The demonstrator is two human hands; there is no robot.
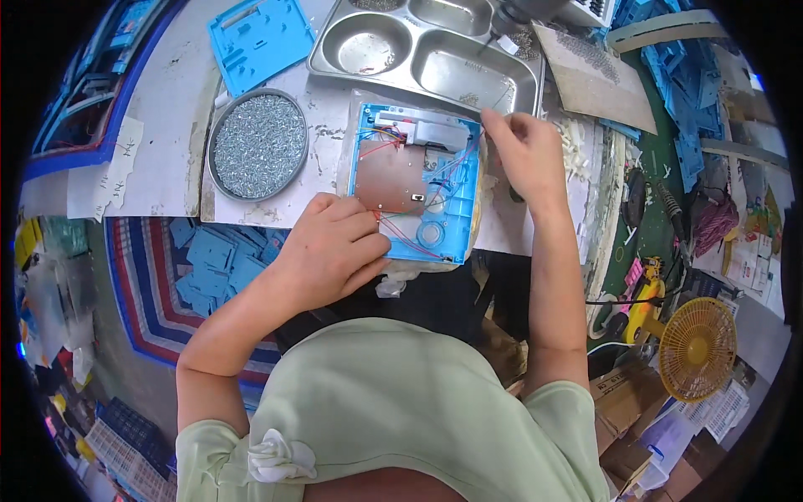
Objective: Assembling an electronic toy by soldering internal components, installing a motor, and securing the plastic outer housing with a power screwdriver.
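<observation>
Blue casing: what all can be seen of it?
A shallow, plastic-looking blue casing lies open over translucent wrapping at the table's near edge. Inside: a brown board, a grey block, a pale round part and coloured wires. The left hand touches its lower-left edge; the right hand is at its upper-right corner, contact unclear.

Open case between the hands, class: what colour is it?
The case is light blue; the head view shows it.

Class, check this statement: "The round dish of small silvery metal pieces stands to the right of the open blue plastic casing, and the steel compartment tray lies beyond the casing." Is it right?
Not quite: the round dish of small silvery metal pieces stands to the left of the open blue plastic casing, as the head view shows. The steel compartment tray does lie beyond the casing.
</observation>
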